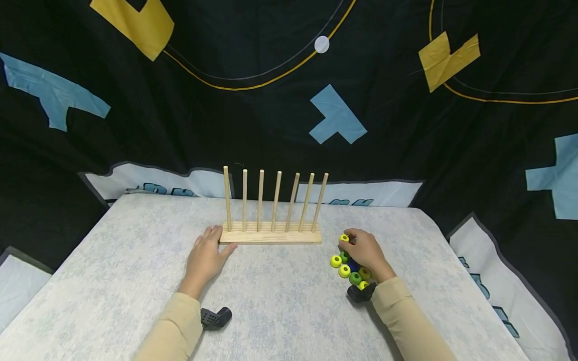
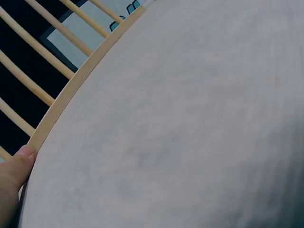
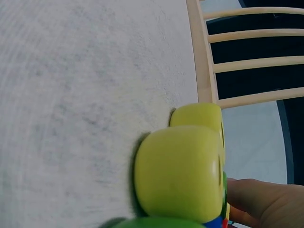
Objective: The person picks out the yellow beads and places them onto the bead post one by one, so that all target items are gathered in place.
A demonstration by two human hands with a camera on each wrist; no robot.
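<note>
A wooden rack (image 1: 271,239) with several upright pegs stands near the table's middle. My left hand (image 1: 206,258) holds its left end, thumb along the front edge and fingers at the side; the left wrist view shows the thumb (image 2: 25,151) against the base (image 2: 71,92). To the right of the rack, my right hand (image 1: 367,250) pinches a yellow bead (image 1: 344,238) with thumb and fingertips. Below that hand lies a cluster of beads, including a yellow bead (image 1: 336,261), a green bead (image 1: 355,278) and a blue bead (image 1: 353,265). Near yellow beads (image 3: 178,173) partly hide the right fingertips in the right wrist view.
A pale mottled table (image 1: 280,301) spreads under everything. Black wrist-worn devices show beside the left sleeve (image 1: 217,318) and the right sleeve (image 1: 361,293). Behind the table hangs a dark cloth (image 1: 253,130) with yellow and blue patches.
</note>
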